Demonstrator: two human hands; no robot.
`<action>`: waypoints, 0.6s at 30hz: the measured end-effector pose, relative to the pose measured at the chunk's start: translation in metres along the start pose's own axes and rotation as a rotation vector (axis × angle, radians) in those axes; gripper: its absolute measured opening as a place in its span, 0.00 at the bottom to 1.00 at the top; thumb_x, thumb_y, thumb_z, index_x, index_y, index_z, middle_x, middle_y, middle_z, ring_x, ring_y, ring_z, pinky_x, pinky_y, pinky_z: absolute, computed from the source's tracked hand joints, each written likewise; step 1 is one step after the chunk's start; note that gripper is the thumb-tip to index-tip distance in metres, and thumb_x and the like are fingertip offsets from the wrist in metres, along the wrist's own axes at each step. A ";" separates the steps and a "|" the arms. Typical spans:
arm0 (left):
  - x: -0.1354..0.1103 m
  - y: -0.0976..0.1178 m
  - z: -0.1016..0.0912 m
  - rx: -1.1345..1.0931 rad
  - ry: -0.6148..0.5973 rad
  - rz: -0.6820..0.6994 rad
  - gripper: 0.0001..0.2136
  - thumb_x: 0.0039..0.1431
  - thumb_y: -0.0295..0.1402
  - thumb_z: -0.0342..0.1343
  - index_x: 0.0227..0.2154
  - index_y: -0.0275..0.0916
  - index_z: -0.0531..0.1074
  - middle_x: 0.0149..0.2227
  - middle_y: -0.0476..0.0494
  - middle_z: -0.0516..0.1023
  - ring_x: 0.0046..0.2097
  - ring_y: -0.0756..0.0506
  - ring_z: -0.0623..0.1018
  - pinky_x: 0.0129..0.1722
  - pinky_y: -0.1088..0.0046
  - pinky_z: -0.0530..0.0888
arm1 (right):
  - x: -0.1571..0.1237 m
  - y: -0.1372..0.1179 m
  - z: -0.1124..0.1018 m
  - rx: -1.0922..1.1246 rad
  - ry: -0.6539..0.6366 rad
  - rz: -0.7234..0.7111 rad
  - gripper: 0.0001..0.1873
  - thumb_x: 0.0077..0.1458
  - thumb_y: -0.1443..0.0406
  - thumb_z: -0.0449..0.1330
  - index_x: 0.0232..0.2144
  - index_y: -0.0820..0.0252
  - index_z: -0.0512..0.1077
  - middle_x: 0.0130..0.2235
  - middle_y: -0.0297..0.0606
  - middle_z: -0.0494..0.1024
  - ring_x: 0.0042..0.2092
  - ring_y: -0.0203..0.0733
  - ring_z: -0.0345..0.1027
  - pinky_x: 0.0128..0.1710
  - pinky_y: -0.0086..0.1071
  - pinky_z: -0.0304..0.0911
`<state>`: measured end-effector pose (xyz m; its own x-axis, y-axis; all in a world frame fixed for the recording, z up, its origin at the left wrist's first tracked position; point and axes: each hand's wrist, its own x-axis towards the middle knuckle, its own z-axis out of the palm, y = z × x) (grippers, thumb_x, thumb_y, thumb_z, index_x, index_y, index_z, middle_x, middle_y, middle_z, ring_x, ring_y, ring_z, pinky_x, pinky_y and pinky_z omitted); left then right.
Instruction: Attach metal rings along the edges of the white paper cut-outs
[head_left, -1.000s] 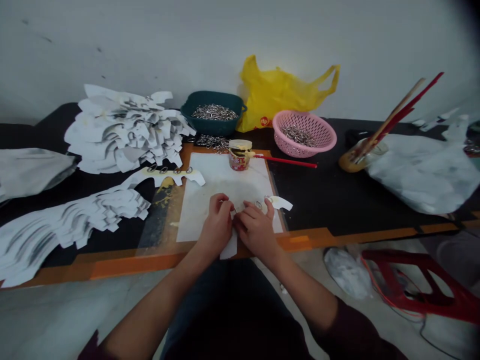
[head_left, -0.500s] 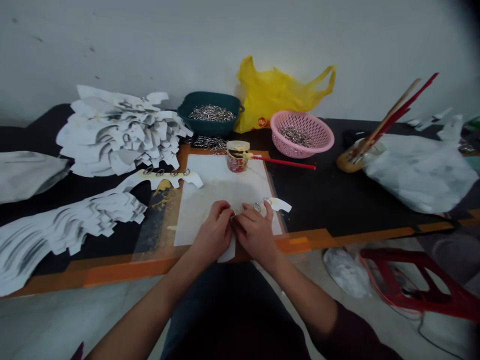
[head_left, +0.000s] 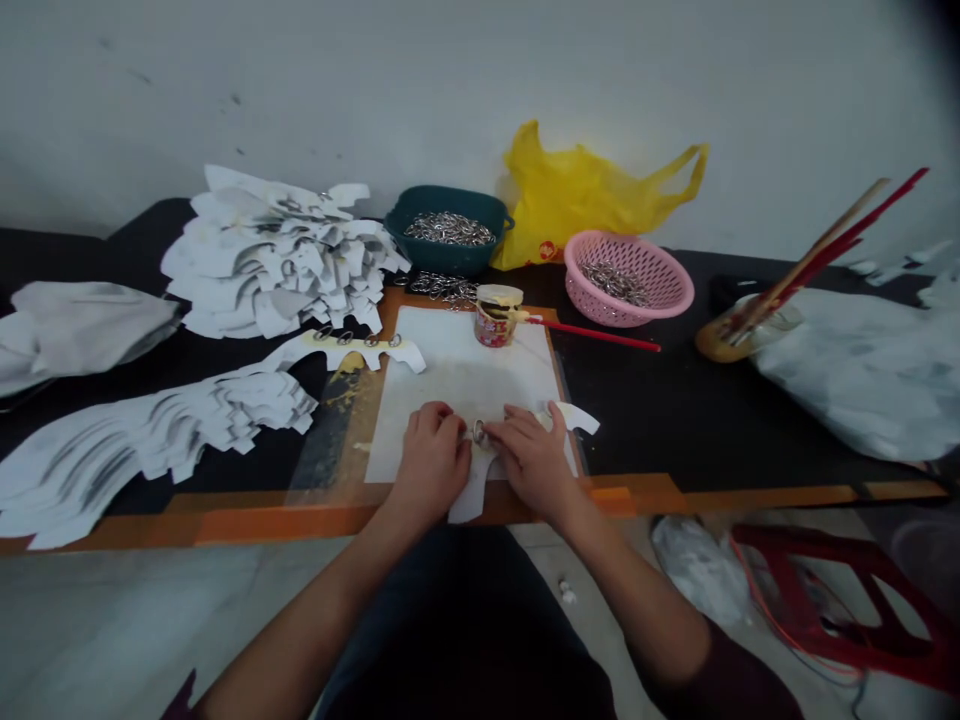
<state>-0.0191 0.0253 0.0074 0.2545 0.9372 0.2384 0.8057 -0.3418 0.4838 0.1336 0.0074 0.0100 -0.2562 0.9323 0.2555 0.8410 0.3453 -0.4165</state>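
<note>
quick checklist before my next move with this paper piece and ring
1. Metal ring sits between the left hand and right hand: ok.
2. Paper cut-out lies under both hands, on the white sheet: ok.
3. Ring stuck down: cannot tell from this view.
4. Red stick rests on the yellow-smeared cup within reach: ok.
5. Spare rings fill the teal basket: ok.

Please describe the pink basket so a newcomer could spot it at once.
On the black table, find the yellow plastic bag against the wall. The pink basket sits in front of it; unlike the solid dark green tub, its sides are perforated.
</note>
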 end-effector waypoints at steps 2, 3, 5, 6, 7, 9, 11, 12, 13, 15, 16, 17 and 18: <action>0.002 0.002 0.001 0.032 -0.016 -0.012 0.05 0.49 0.24 0.50 0.30 0.35 0.68 0.39 0.37 0.66 0.42 0.40 0.67 0.43 0.58 0.68 | 0.005 0.003 -0.001 0.017 0.003 0.029 0.12 0.55 0.70 0.50 0.39 0.54 0.69 0.38 0.34 0.76 0.50 0.42 0.63 0.57 0.48 0.28; 0.002 0.003 0.002 0.035 -0.014 -0.014 0.05 0.48 0.23 0.50 0.29 0.35 0.68 0.39 0.37 0.66 0.42 0.40 0.67 0.42 0.58 0.68 | 0.008 0.003 -0.001 0.027 0.003 0.044 0.12 0.54 0.70 0.51 0.39 0.54 0.69 0.38 0.34 0.76 0.49 0.41 0.63 0.57 0.47 0.29; 0.003 0.005 0.003 0.026 -0.005 -0.008 0.07 0.47 0.22 0.49 0.30 0.35 0.68 0.39 0.37 0.66 0.42 0.41 0.67 0.42 0.60 0.68 | 0.013 0.004 -0.001 0.040 -0.020 0.072 0.13 0.52 0.71 0.52 0.39 0.55 0.68 0.38 0.35 0.76 0.47 0.41 0.64 0.56 0.47 0.31; 0.003 0.005 0.004 0.017 -0.007 0.000 0.08 0.47 0.21 0.49 0.31 0.35 0.68 0.39 0.37 0.66 0.42 0.41 0.67 0.42 0.60 0.68 | 0.015 0.003 0.000 0.037 -0.035 0.084 0.13 0.51 0.71 0.52 0.40 0.55 0.68 0.37 0.35 0.75 0.46 0.41 0.64 0.55 0.47 0.32; 0.003 0.005 0.004 0.011 -0.012 0.008 0.09 0.47 0.21 0.49 0.32 0.35 0.68 0.39 0.37 0.66 0.42 0.41 0.67 0.42 0.61 0.68 | 0.016 0.003 0.000 0.027 -0.050 0.095 0.14 0.50 0.71 0.52 0.40 0.55 0.68 0.36 0.35 0.75 0.45 0.42 0.63 0.55 0.47 0.33; 0.002 0.005 0.005 0.018 -0.026 0.012 0.10 0.48 0.21 0.49 0.34 0.34 0.68 0.40 0.37 0.66 0.43 0.41 0.67 0.43 0.62 0.67 | 0.017 0.000 0.001 -0.014 -0.072 0.110 0.15 0.50 0.71 0.52 0.40 0.55 0.68 0.36 0.37 0.74 0.45 0.44 0.61 0.53 0.47 0.35; 0.002 0.005 0.005 0.051 -0.026 -0.011 0.09 0.49 0.22 0.49 0.35 0.33 0.68 0.40 0.36 0.66 0.42 0.41 0.67 0.43 0.61 0.67 | 0.016 -0.003 0.003 -0.058 -0.082 0.119 0.15 0.50 0.72 0.51 0.40 0.55 0.68 0.37 0.39 0.72 0.46 0.46 0.58 0.52 0.46 0.39; 0.001 0.006 0.006 0.069 -0.020 -0.026 0.09 0.49 0.23 0.49 0.35 0.33 0.68 0.40 0.35 0.66 0.42 0.40 0.67 0.43 0.61 0.67 | 0.016 -0.004 0.003 -0.071 -0.084 0.124 0.15 0.50 0.72 0.51 0.41 0.56 0.68 0.38 0.40 0.71 0.46 0.47 0.57 0.50 0.46 0.41; 0.001 0.006 0.006 0.081 -0.015 -0.038 0.08 0.50 0.25 0.50 0.35 0.32 0.68 0.40 0.35 0.66 0.42 0.40 0.66 0.43 0.60 0.66 | 0.016 -0.005 0.004 -0.073 -0.084 0.129 0.16 0.50 0.73 0.50 0.41 0.56 0.68 0.38 0.41 0.70 0.46 0.47 0.57 0.49 0.44 0.44; 0.001 0.006 0.008 0.084 -0.017 -0.057 0.07 0.51 0.27 0.50 0.34 0.33 0.68 0.41 0.35 0.66 0.42 0.40 0.66 0.43 0.60 0.66 | 0.015 -0.005 0.005 -0.044 -0.081 0.132 0.18 0.49 0.74 0.50 0.42 0.56 0.68 0.38 0.42 0.69 0.45 0.47 0.57 0.46 0.41 0.48; 0.001 0.007 0.008 0.075 -0.023 -0.065 0.06 0.51 0.28 0.50 0.33 0.33 0.68 0.40 0.35 0.66 0.42 0.40 0.67 0.43 0.60 0.66 | 0.015 -0.004 0.005 -0.017 -0.075 0.126 0.18 0.48 0.74 0.50 0.42 0.57 0.68 0.39 0.41 0.69 0.45 0.46 0.57 0.45 0.40 0.50; 0.002 0.007 0.009 0.060 -0.030 -0.073 0.06 0.51 0.28 0.50 0.32 0.33 0.68 0.39 0.36 0.67 0.41 0.40 0.67 0.42 0.60 0.66 | 0.015 -0.003 0.004 0.016 -0.063 0.117 0.19 0.48 0.75 0.51 0.42 0.57 0.68 0.39 0.41 0.69 0.45 0.46 0.57 0.45 0.40 0.51; 0.002 0.008 0.009 0.040 -0.038 -0.077 0.06 0.51 0.29 0.50 0.32 0.34 0.68 0.38 0.36 0.67 0.41 0.40 0.67 0.42 0.60 0.66 | 0.014 -0.001 0.004 0.052 -0.048 0.103 0.18 0.47 0.75 0.51 0.41 0.58 0.69 0.39 0.41 0.70 0.45 0.45 0.58 0.45 0.39 0.52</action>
<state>-0.0075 0.0255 0.0041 0.2106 0.9629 0.1688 0.8441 -0.2662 0.4654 0.1268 0.0207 0.0108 -0.1935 0.9666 0.1679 0.8384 0.2518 -0.4834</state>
